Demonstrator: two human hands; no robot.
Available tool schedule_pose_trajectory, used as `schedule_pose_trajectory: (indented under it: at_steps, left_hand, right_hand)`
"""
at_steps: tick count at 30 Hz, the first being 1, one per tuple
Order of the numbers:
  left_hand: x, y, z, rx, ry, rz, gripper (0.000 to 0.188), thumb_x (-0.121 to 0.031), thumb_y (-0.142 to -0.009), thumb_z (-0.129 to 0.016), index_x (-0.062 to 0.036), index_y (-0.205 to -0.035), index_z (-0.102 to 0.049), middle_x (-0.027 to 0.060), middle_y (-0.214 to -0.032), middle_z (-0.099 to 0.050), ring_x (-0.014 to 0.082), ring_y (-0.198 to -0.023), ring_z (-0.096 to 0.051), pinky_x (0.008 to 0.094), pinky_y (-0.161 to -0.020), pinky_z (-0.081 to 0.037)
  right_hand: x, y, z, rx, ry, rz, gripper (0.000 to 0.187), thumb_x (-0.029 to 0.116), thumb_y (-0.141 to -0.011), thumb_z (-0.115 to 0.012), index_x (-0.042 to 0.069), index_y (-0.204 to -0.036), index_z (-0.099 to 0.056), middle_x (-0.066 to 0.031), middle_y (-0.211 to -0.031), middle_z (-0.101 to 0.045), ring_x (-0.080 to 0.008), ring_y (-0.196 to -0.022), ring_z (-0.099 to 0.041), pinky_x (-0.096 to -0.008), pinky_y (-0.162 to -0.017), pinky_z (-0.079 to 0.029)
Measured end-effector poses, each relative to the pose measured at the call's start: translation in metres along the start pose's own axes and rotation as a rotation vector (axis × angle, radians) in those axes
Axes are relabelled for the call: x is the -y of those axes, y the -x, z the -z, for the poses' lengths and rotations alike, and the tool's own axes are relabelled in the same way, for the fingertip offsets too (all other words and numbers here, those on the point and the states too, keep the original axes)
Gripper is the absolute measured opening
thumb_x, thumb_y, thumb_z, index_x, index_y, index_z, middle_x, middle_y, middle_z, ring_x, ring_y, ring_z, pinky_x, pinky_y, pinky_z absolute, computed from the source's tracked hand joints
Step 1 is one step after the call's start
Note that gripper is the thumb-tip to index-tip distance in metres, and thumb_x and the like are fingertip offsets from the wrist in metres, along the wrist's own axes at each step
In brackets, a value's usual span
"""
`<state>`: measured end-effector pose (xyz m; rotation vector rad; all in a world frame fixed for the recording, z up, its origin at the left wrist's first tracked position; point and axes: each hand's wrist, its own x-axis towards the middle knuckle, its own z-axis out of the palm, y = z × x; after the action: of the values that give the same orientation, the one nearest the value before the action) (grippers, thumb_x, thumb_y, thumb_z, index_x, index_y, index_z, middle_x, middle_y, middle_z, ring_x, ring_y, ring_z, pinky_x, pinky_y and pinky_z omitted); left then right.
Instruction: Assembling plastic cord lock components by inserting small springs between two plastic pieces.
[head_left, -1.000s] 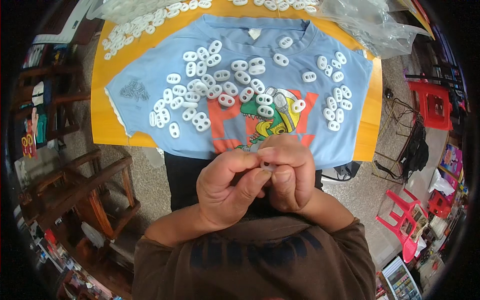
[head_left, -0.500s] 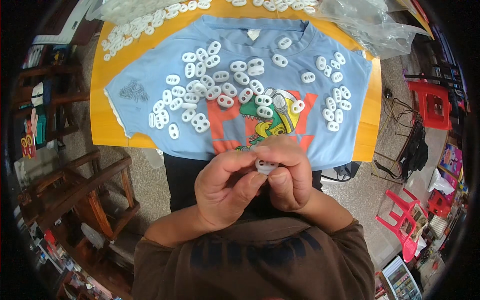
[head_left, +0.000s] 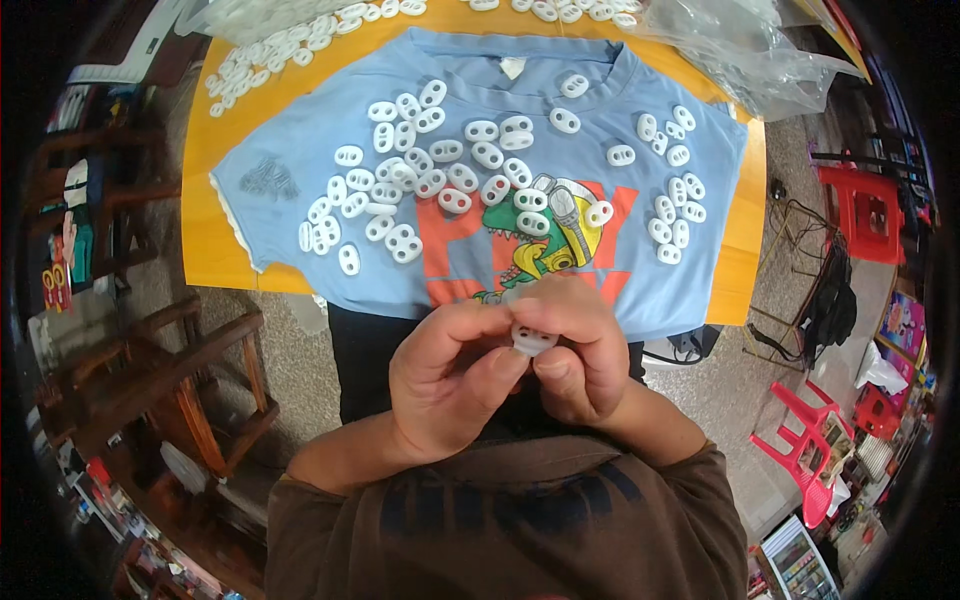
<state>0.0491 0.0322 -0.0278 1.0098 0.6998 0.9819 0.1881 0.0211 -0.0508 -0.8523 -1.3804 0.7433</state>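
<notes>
Between the fingertips of my left hand and my right hand is a white two-hole oval plastic cord lock. Both hands pinch it just off the near edge of a blue T-shirt, with thumbs below and index fingers over its top. My fingers cover part of it. Beyond the hands, several loose white cord locks lie scattered across the shirt, mostly left of its middle, with a smaller cluster at the right. A small pile of thin grey metal pieces, perhaps springs, rests on the left sleeve.
The shirt is spread on a yellow wooden table. More white pieces lie along its far edge, beside a clear plastic bag. A wooden chair stands at left, red plastic stools at right.
The cord lock has tilted slightly between my fingertips, and my left thumb has shifted a little. Both hands keep their pinch; the pieces on the shirt lie as before.
</notes>
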Motion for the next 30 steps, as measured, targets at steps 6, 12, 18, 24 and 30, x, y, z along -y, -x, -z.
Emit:
schedule_pose_trajectory:
  at_steps: [6, 12, 18, 24, 30]
  left_hand:
    - [-0.013, 0.005, 0.018, 0.010, -0.070, 0.005, 0.021, 0.001, -0.084, -0.057, 0.0007, -0.104, -0.052, 0.0046, -0.092, -0.058, 0.0072, -0.080, -0.054, 0.0210, -0.070, -0.044]
    - [-0.026, 0.044, 0.070, -0.309, -0.123, 0.046, 0.020, 0.004, -0.085, -0.051, 0.0000, -0.104, -0.053, 0.0037, -0.085, -0.058, 0.0051, -0.067, -0.051, 0.0177, -0.058, -0.042]
    - [0.008, 0.067, 0.175, -0.939, -0.361, 0.002, 0.022, -0.008, -0.087, -0.050, -0.0020, -0.108, -0.051, 0.0001, -0.080, -0.053, 0.0051, -0.064, -0.043, 0.0177, -0.056, -0.036]
    - [-0.009, 0.057, 0.170, -0.966, -0.523, -0.382, 0.033, 0.000, -0.085, -0.046, 0.0016, -0.118, -0.042, 0.0022, -0.079, -0.046, 0.0078, -0.066, -0.040, 0.0205, -0.059, -0.036]
    - [-0.032, 0.009, 0.113, -0.381, -0.803, -0.672, 0.017, 0.002, -0.083, -0.045, 0.0013, -0.100, -0.048, 0.0076, -0.079, -0.049, 0.0142, -0.063, -0.041, 0.0294, -0.062, -0.039]
  right_hand:
    - [0.012, -0.011, -0.008, 0.189, 0.101, 0.027, 0.038, 0.019, -0.081, -0.060, -0.003, -0.111, -0.052, -0.0106, -0.081, -0.057, -0.0259, -0.065, -0.053, -0.0348, -0.059, -0.041]
    - [0.014, 0.005, -0.006, 0.191, 0.232, -0.062, 0.045, 0.006, -0.077, -0.060, -0.003, -0.119, -0.045, -0.0080, -0.072, -0.052, -0.0215, -0.061, -0.048, -0.0328, -0.057, -0.038]
    - [0.018, 0.004, -0.008, 0.098, 0.175, -0.147, 0.043, -0.003, -0.076, -0.055, -0.002, -0.118, -0.046, -0.0088, -0.073, -0.049, -0.0212, -0.062, -0.046, -0.0310, -0.058, -0.037]
    - [0.014, -0.008, -0.008, 0.193, 0.243, -0.022, 0.039, -0.007, -0.068, -0.058, 0.002, -0.106, -0.058, -0.0070, -0.072, -0.053, -0.0241, -0.062, -0.050, -0.0337, -0.055, -0.039]
    - [0.013, -0.010, 0.009, 0.193, 0.281, -0.006, 0.042, -0.007, -0.059, -0.061, 0.002, -0.099, -0.062, -0.0041, -0.072, -0.054, -0.0211, -0.059, -0.050, -0.0324, -0.052, -0.038]
